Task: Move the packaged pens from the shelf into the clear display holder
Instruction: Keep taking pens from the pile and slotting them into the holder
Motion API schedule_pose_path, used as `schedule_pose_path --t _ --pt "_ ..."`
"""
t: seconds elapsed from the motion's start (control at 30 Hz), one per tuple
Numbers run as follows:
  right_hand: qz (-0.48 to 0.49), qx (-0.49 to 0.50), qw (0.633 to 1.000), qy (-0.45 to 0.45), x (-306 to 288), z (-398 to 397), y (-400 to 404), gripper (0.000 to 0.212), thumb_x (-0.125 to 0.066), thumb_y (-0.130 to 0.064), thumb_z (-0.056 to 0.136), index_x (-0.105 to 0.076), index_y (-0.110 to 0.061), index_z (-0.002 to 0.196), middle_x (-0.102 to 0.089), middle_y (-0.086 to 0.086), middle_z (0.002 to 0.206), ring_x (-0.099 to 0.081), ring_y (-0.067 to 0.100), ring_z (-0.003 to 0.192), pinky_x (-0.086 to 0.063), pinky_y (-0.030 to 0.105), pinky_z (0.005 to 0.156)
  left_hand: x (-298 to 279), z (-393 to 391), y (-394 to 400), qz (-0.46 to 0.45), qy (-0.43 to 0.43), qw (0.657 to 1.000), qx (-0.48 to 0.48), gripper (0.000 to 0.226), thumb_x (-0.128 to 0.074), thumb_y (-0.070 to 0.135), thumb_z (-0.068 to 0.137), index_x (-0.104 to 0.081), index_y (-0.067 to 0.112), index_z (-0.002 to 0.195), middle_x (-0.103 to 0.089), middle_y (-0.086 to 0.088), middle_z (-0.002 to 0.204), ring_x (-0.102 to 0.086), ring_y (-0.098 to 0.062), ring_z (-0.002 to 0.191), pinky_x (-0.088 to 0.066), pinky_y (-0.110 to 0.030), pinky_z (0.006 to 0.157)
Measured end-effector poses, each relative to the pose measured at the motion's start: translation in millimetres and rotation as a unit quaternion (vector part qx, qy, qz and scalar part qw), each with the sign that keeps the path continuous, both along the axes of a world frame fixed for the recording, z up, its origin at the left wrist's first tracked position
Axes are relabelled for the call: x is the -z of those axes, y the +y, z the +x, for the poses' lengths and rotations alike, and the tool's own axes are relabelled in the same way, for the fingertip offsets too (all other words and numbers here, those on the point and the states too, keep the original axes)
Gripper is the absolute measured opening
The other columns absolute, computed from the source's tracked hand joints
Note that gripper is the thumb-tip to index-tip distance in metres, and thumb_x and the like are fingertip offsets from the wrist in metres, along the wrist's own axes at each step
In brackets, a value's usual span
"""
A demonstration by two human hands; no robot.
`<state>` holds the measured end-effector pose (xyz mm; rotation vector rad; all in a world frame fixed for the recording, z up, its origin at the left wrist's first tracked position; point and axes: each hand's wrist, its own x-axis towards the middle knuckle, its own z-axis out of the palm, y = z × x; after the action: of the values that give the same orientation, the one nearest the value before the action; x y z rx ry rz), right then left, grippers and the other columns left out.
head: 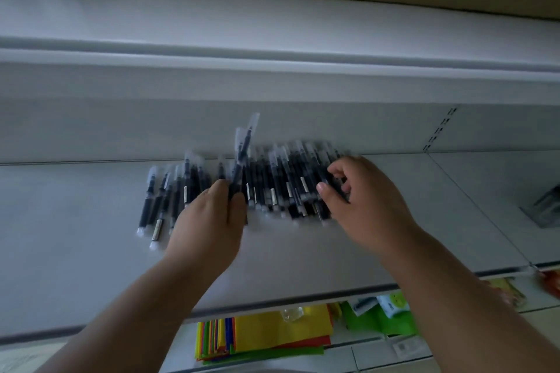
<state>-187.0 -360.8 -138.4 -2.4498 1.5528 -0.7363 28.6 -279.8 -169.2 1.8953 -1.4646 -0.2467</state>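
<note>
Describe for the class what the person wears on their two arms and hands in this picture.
Nothing shows on them: the left hand and the right hand are bare, with no gloves, rings or watch visible. Both forearms are bare as far as the frame's lower edge, with no sleeves in view.

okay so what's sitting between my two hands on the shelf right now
In the head view, part of the pile of packaged pens lies on the shelf between the left hand, which grips a few, and the right hand.
</note>
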Motion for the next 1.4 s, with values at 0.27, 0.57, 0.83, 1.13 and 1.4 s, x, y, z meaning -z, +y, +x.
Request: schedule_pose_path --t 0.27,0.57,0.83,1.13,1.4 --pt "0.101 0.075 0.988 0.093 19 11 -22 0.039 -0.058 -0.046 0.092 -0.055 -0.018 0.119 -0.056 0.003 0.112 -0.053 0.022 0.090 -0.039 0.029 0.074 10 -6 25 -0.106 0.285 0.941 0.151 0.041 -0.038 0.050 0.090 -0.051 0.012 0.089 -0.047 -0.001 0.067 -0.041 -0.027 0.062 -0.039 -0.035 0.058" --pt "0.148 0.126 0.974 0.113 14 25 -30 0.026 -0.060 -0.031 0.095 -0.052 -0.014 0.077 -0.056 0.005 0.073 -0.057 0.029 0.075 -0.044 0.029 0.068 12 3 36 -0.066 0.329 0.929 0.156 0.019 -0.040 0.031 0.091 -0.057 0.030 0.084 -0.055 0.004 0.069 -0.046 -0.019 0.064 -0.042 -0.037 0.066" --pt "0.140 0.122 0.981 0.059 14 20 -15 0.013 -0.053 -0.020 0.097 -0.058 -0.010 0.091 -0.064 0.006 0.087 -0.061 0.025 0.078 -0.050 0.031 0.068 10 -8 31 -0.050 0.445 0.884 0.138 0.017 -0.041 0.009 0.102 -0.051 0.002 0.091 -0.045 0.007 0.061 -0.036 -0.010 0.055 -0.036 -0.019 0.050" --pt "0.177 0.052 0.961 -0.208 -3 -31 20 0.012 -0.057 -0.017 0.092 -0.055 -0.022 0.103 -0.063 -0.004 0.080 -0.062 0.019 0.068 -0.046 0.030 0.052 12 -54 13 -0.048 0.489 0.864 0.108 0.020 -0.036 0.005 0.104 -0.055 0.004 0.098 -0.040 0.010 0.055 -0.029 -0.009 0.050 -0.027 -0.021 0.044" --pt "0.133 0.055 0.926 -0.348 -21 -143 43 0.012 -0.057 -0.021 0.097 -0.062 -0.017 0.087 -0.068 0.004 0.070 -0.063 0.015 0.064 -0.052 0.039 0.067 17 -158 -16 -0.010 0.465 0.878 0.108 0.020 -0.042 0.016 0.104 -0.060 0.012 0.095 -0.044 0.007 0.059 -0.036 -0.017 0.058 -0.028 -0.034 0.055"
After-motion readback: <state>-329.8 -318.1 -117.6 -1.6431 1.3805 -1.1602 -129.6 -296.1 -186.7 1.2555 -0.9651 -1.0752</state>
